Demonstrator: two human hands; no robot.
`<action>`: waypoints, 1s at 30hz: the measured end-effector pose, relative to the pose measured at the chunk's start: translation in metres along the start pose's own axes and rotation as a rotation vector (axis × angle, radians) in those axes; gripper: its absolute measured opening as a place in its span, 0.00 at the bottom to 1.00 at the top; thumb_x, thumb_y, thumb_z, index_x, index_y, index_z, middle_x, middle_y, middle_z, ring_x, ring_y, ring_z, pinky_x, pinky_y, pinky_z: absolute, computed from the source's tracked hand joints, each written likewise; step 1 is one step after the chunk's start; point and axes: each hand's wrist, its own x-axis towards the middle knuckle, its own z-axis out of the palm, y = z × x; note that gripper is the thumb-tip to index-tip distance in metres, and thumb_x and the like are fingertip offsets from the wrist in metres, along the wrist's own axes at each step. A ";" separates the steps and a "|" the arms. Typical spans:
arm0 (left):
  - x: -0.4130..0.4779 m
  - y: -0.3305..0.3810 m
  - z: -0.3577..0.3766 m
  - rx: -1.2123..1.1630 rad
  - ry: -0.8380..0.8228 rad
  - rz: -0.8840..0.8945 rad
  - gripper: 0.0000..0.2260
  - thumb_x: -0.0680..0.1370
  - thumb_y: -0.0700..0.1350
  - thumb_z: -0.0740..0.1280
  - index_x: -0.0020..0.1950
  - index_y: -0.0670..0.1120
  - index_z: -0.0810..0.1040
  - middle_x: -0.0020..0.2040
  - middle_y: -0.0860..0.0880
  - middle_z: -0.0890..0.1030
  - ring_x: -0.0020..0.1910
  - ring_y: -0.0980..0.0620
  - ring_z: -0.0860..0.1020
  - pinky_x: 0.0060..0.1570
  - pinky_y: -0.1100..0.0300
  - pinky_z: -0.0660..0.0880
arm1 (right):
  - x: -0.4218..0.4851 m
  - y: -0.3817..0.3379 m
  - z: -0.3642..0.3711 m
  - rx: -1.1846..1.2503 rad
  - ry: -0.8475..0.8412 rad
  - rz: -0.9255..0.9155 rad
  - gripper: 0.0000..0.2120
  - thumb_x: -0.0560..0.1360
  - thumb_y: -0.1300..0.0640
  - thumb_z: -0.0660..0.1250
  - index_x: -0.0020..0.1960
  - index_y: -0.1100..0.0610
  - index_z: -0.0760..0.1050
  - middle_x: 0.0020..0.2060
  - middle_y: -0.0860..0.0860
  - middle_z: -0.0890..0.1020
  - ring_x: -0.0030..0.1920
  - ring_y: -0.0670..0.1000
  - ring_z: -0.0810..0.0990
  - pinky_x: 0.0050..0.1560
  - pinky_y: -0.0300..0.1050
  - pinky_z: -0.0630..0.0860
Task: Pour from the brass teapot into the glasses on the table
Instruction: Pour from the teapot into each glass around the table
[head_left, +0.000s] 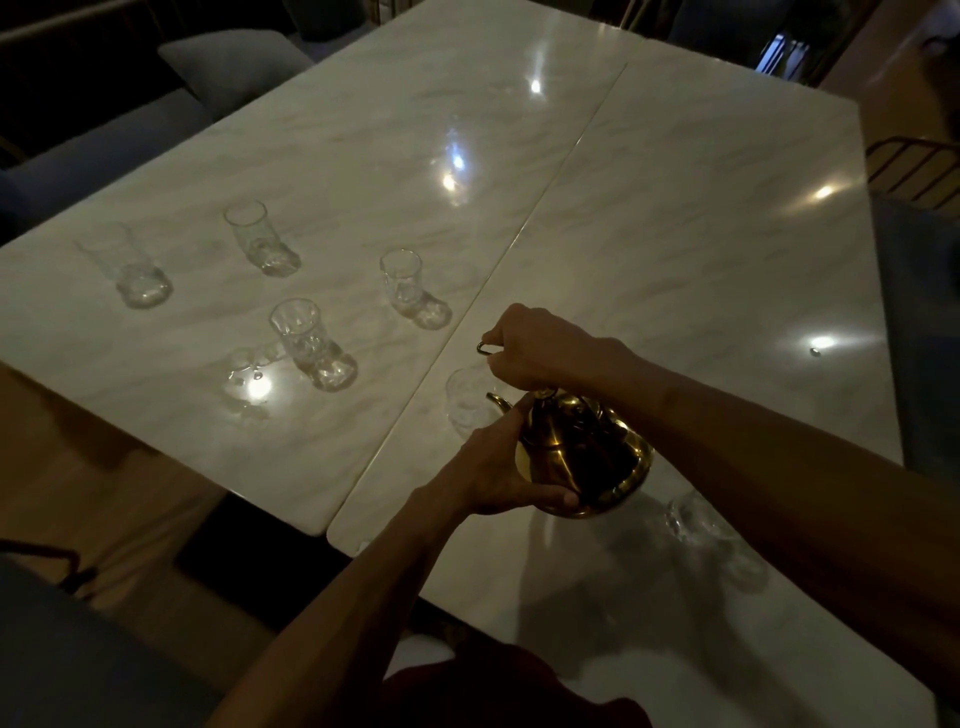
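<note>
A shiny brass teapot (582, 457) is held above the marble table (675, 249), tilted with its spout toward a clear glass (467, 402) just in front of it. My right hand (540, 348) grips the teapot's handle from above. My left hand (493, 467) cups the pot's side and base. Several more clear glasses stand on the left slab, among them one (311, 345) near the front, one (413, 288) by the seam and one (260, 239) further back. Another glass (696, 519) sits under my right forearm, partly hidden.
The table is two marble slabs joined by a diagonal seam (519, 244). A grey cushioned seat (228, 62) stands at the far left, a slatted chair (909, 166) at the right edge. A small round object (814, 352) lies on the right slab.
</note>
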 end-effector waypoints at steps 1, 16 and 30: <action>0.000 0.000 -0.001 0.004 -0.001 0.002 0.55 0.63 0.61 0.81 0.81 0.57 0.50 0.77 0.50 0.67 0.76 0.48 0.65 0.74 0.44 0.66 | -0.001 -0.001 0.000 -0.001 0.001 0.003 0.22 0.74 0.53 0.65 0.67 0.58 0.73 0.61 0.55 0.80 0.55 0.55 0.80 0.53 0.49 0.78; -0.009 0.006 -0.004 0.014 0.006 0.049 0.53 0.64 0.59 0.81 0.80 0.58 0.51 0.77 0.51 0.66 0.76 0.49 0.65 0.75 0.45 0.65 | -0.010 -0.013 -0.006 -0.011 -0.004 0.035 0.22 0.74 0.55 0.64 0.67 0.58 0.73 0.59 0.56 0.80 0.52 0.54 0.80 0.53 0.51 0.79; -0.019 0.013 -0.008 0.058 -0.016 0.072 0.53 0.66 0.57 0.81 0.81 0.57 0.49 0.78 0.50 0.65 0.77 0.47 0.64 0.75 0.46 0.65 | -0.030 -0.013 -0.012 0.041 0.047 0.042 0.23 0.72 0.55 0.64 0.67 0.58 0.73 0.59 0.56 0.80 0.53 0.54 0.80 0.54 0.50 0.79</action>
